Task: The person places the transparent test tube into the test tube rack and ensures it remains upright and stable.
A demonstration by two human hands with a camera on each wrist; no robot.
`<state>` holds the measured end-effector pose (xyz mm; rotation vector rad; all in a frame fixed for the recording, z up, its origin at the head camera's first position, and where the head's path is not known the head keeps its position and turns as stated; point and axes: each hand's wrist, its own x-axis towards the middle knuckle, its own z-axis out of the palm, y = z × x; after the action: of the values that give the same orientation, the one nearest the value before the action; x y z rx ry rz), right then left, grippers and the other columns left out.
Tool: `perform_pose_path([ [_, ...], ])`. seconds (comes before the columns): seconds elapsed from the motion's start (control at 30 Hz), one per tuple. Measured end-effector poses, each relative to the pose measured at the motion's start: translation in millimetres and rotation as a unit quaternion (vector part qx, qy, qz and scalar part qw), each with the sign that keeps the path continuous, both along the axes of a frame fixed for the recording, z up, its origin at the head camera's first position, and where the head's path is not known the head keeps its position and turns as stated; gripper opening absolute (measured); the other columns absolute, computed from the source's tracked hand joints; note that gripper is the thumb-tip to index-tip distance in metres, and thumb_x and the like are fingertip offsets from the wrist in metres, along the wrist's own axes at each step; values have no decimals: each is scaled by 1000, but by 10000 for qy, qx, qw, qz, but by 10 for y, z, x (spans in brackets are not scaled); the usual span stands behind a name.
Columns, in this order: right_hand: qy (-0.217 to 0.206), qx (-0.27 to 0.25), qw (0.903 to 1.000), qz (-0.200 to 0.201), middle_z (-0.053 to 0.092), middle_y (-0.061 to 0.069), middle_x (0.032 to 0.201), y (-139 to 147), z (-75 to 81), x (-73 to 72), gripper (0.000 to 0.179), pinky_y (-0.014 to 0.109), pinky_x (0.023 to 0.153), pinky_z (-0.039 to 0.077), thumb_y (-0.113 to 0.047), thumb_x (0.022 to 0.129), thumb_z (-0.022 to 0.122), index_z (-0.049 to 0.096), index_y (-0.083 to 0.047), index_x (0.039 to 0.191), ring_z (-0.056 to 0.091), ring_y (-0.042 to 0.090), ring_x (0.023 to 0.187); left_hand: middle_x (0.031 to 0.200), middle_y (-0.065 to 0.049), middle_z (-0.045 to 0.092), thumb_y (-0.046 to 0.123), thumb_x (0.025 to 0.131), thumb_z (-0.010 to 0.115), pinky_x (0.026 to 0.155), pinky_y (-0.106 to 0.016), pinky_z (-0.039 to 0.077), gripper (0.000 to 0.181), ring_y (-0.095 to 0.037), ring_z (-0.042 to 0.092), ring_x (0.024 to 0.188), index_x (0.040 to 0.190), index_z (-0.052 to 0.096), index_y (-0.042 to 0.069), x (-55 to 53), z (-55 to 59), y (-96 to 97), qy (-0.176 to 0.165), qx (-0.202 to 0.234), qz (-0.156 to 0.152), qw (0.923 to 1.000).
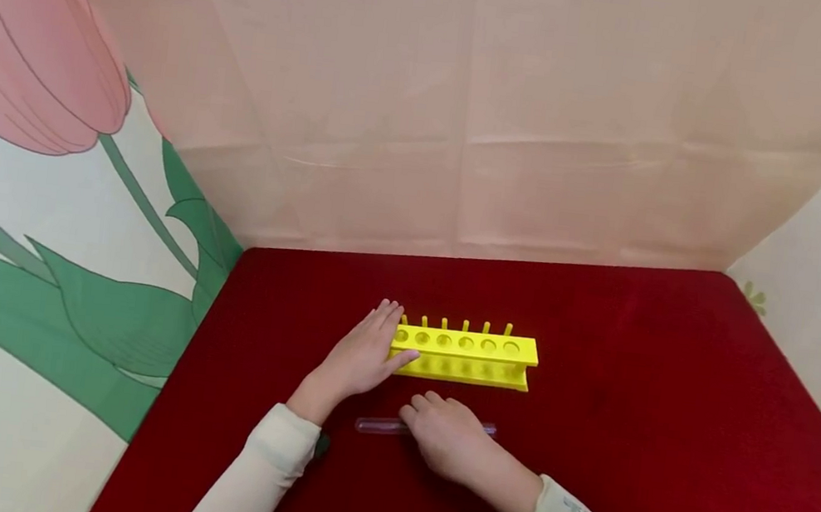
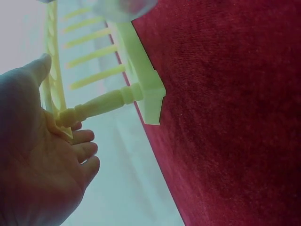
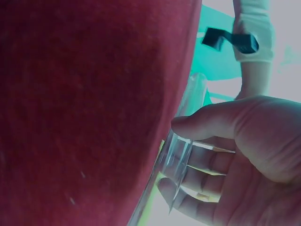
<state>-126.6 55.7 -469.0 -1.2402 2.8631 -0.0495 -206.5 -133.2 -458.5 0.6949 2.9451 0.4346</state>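
A yellow test tube rack point(image 1: 462, 367) stands upright on the table, a row of round holes in its top plate and a row of pegs along its back. My left hand point(image 1: 364, 351) grips the rack's left end, with the thumb at the front and the fingers behind. In the left wrist view, the end of the top plate sits between that thumb and the fingers. In front of the rack, a clear test tube point(image 1: 379, 426) lies roughly sideways. My right hand point(image 1: 447, 439) holds it from above, and in the right wrist view the thumb and fingers close around the tube point(image 3: 176, 157).
Dark red cloth covers the table point(image 1: 623, 445). A pinkish curtain point(image 1: 461, 128) hangs behind its far edge. Flower-printed panels stand at the left and right sides.
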Motion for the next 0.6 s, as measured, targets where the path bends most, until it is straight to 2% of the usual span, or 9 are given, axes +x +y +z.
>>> perform_pose_path([
  [0.13,-48,-142,9998,-143,68,2,102,65,67,-11,23,31,66,56,-18,89,76,70,-14,111,62,18,91,167,-12,23,64,102,40,125,-38,19,86,-23,12,157,161,23,3,-18,-10,3,42,-11,-8,10000],
  [0.47,-48,-651,9973,-326,65,2,94,227,248,10,18,32,63,54,-11,86,73,69,-12,104,61,19,84,167,-12,24,62,102,44,124,-40,23,85,-23,14,156,161,23,4,-17,12,6,-117,87,109,9998],
  [0.6,-208,-893,9948,-436,64,0,94,295,314,1,22,32,68,56,-11,86,75,68,-13,107,61,18,86,167,-11,23,61,102,44,124,-40,23,85,-23,14,156,161,23,4,-19,9,12,-164,117,139,9997],
])
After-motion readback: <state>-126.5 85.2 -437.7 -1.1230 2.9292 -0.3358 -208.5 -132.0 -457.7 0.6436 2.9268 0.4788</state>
